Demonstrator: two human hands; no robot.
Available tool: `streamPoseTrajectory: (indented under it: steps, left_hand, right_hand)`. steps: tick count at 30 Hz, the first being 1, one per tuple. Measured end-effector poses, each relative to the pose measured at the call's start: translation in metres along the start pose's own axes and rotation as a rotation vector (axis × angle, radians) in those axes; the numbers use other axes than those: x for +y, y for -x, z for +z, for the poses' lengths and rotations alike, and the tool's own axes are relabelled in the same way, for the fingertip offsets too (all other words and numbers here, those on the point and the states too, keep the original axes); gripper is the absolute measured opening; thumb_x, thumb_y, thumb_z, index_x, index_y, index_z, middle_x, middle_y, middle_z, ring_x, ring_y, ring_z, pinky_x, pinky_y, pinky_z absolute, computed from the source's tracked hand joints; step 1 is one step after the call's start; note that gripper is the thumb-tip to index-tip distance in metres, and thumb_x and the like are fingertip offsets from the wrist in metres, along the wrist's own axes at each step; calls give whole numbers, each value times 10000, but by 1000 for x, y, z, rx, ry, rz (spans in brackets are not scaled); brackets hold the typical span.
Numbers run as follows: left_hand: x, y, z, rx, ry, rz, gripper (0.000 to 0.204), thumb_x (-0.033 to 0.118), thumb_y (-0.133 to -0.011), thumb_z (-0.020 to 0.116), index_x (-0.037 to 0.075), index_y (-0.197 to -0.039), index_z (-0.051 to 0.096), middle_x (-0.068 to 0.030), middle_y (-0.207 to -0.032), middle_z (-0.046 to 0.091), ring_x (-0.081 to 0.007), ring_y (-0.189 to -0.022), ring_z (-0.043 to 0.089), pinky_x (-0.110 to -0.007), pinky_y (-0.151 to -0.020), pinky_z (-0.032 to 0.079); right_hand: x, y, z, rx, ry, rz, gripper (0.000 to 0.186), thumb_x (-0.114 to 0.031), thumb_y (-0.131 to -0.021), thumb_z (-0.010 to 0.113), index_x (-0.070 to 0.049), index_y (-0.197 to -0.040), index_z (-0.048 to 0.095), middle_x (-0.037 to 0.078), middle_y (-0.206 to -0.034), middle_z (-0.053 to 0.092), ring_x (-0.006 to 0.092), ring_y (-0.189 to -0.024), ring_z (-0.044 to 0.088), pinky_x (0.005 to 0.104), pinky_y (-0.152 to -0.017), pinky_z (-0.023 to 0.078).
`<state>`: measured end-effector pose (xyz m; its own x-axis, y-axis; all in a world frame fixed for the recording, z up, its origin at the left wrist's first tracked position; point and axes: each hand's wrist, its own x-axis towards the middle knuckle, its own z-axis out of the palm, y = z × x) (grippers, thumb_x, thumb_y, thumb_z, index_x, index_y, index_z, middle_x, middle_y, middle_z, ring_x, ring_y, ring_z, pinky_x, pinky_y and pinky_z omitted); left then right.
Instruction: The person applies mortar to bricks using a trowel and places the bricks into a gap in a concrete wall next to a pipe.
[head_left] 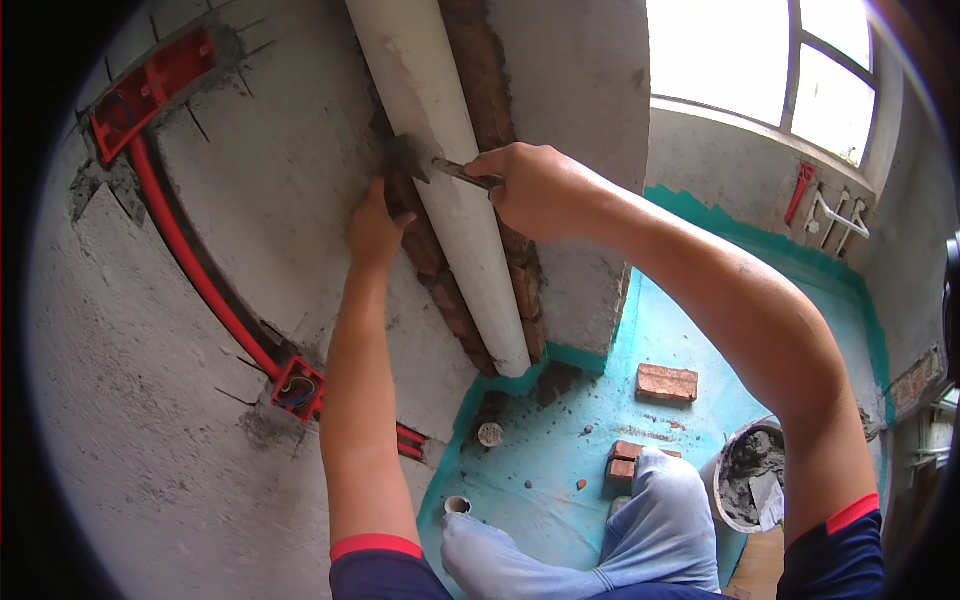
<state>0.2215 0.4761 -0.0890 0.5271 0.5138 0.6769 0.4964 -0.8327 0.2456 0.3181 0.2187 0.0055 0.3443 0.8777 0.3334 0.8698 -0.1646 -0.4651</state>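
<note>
My right hand is closed round the handle of a trowel. The trowel's grey, mortar-smeared blade lies across the left side of a white vertical pipe, against the brickwork there. Just below the blade, my left hand rests at the edge of the left brick column, index finger stretched up and thumb apart. Its other fingers are mostly hidden. Another strip of bricks runs up the pipe's right side.
Red conduit joins red electrical boxes on the left wall. Below, the turquoise floor bears a loose brick, more bricks and short pipe stubs. A mortar bucket stands by my right knee.
</note>
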Motion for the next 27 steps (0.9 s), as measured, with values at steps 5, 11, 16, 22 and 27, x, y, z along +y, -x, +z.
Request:
streamPoseTrajectory:
  steps: [5, 11, 16, 22, 27]
  left_hand:
    - [-2, -7, 5, -70, 21, -50, 815, 233, -707, 808, -28, -1353, 386, -215, -1279, 545, -356, -1195, 514, -400, -990, 411]
    - [-11, 15, -15, 142, 79, 22, 705, 147, -763, 753, 47, -1348, 371, -190, -942, 634, -353, -869, 619, -416, -746, 495]
    - [32, 133, -22, 215, 405, -175, 363, 209, -827, 714, 6, -1077, 546, -81, -729, 616, -210, -668, 606, -338, -633, 485]
    - [60, 333, 14, -268, 617, -401, 281, 228, -794, 757, 16, -939, 643, -55, -747, 643, -137, -674, 588, -279, -625, 484]
    - [78, 385, 36, -406, 454, -433, 302, 236, -786, 756, 27, -969, 637, -91, -775, 662, -215, -700, 641, -327, -643, 507]
  right_hand:
    - [5, 33, -19, 35, 42, 70, 378, -80, -895, 502, -63, -1272, 526, 199, -865, 643, 289, -722, 615, 377, -642, 505]
    - [89, 118, 44, -218, -143, 91, 207, -233, -892, 636, -35, -936, 597, 103, -733, 611, 212, -644, 572, 367, -605, 472]
    - [123, 143, 91, -307, 162, 262, 245, -296, -857, 632, -69, -919, 699, 129, -760, 676, 270, -660, 650, 380, -653, 530]
    - [99, 90, 124, -424, 216, 290, 297, -339, -834, 629, -97, -982, 715, 135, -816, 689, 276, -722, 665, 378, -685, 540]
    - [81, 47, 129, -378, 331, 268, 294, -305, -811, 610, -99, -993, 712, 160, -862, 684, 320, -806, 662, 419, -721, 533]
